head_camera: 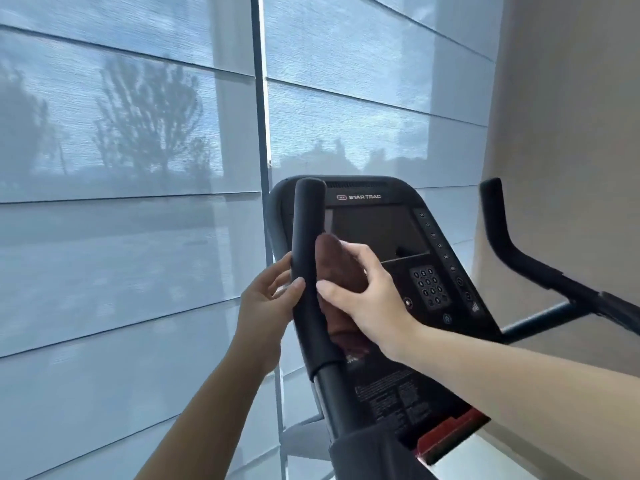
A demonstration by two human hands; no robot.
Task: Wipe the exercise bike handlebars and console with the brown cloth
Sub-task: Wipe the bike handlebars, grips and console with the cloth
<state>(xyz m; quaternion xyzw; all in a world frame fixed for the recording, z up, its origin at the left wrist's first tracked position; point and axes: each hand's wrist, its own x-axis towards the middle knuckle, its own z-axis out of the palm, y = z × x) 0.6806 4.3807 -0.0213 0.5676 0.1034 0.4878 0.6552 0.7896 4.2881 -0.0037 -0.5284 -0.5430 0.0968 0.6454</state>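
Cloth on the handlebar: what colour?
Dark reddish brown; the head view shows the cloth best, held by the right hand against the handlebar.

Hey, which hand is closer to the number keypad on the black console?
Right. The right hand, holding the brown cloth, sits just left of the dark number keypad; the left hand grips the black foam handlebar farther left.
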